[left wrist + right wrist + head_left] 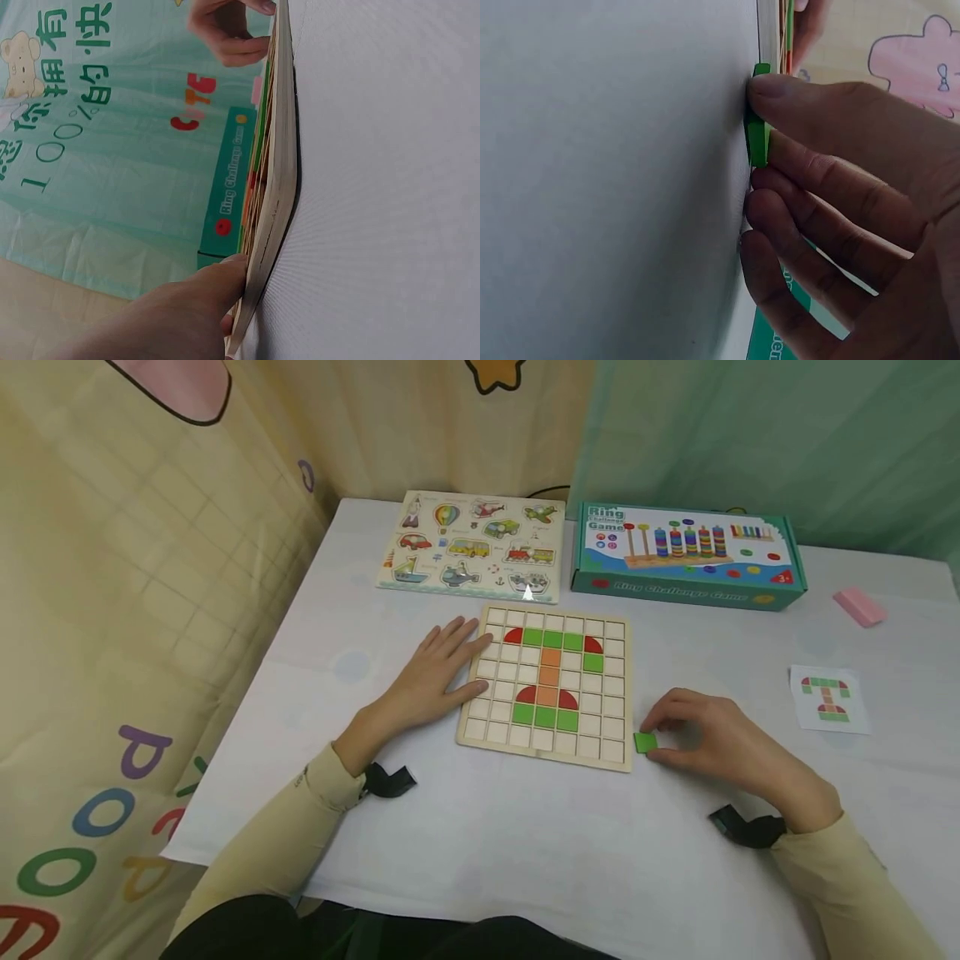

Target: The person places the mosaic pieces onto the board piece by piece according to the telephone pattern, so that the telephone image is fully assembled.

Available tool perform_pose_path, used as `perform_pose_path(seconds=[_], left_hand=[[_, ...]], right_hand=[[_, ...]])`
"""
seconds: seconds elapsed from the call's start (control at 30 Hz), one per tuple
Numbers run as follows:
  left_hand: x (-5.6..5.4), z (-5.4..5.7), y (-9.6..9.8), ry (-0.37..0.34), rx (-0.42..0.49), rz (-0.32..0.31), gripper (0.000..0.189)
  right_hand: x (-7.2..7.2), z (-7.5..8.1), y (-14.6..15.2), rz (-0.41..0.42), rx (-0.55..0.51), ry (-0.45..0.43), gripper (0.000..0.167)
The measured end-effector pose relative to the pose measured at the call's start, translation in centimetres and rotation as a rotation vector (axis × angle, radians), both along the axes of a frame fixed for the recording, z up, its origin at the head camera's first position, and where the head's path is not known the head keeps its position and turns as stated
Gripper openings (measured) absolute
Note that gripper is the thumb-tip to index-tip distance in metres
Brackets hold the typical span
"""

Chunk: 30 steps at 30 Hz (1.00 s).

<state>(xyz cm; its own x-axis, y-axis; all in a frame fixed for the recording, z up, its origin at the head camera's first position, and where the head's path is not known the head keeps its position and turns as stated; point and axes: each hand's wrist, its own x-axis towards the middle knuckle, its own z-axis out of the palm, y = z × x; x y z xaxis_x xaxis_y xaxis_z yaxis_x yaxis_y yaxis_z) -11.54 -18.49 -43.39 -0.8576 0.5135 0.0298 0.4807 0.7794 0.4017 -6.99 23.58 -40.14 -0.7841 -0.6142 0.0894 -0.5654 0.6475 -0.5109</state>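
A wooden grid board [480, 732] lies flat on the table, bearing a mushroom-like pattern of green squares [545, 717], orange squares [550, 677] and red quarter-round tiles [592, 645]. My left hand [435, 681] rests at the board's left edge with its fingers spread, the thumb and fingertips touching the frame. In the left wrist view, the left thumb [214, 283] lies against the board's side. Just off the board's right edge, my right hand [712, 739] pinches a green square tile [645, 742] between thumb and finger. The right wrist view shows this green tile [758, 135] low at the tabletop.
A printed pattern card [830, 722] lies to the right, below a pink block [860, 607]. Behind the board are a vehicle picture puzzle [450, 579] and a green Ring Challenge Game box [686, 593]. Curtains [697, 435] hang at the table's back.
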Motion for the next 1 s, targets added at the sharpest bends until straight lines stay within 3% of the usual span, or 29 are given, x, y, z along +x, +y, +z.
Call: perform_pose_path(seconds=[0.23,0.4,0.6,1.0], left_hand=[[0.1,0.2,0.1,-0.004,0.002,-0.004,0.073],[0.1,0.4,0.1,0.004,0.010,-0.003,0.073],[0.2,-0.1,0.0,-0.007,0.009,-0.001,0.073],[0.1,0.3,0.0,0.001,0.012,-0.004,0.073]], right_hand=[[-1.2,0.4,0.3,0.025,-0.060,0.018,0.041],[-3.4,0.7,-1.1,-0.014,-0.080,-0.012,0.036],[-5.7,0.5,-3.0,0.000,-0.083,-0.019,0.030],[-6.6,1.4,-5.1,0.012,-0.046,-0.047,0.029]])
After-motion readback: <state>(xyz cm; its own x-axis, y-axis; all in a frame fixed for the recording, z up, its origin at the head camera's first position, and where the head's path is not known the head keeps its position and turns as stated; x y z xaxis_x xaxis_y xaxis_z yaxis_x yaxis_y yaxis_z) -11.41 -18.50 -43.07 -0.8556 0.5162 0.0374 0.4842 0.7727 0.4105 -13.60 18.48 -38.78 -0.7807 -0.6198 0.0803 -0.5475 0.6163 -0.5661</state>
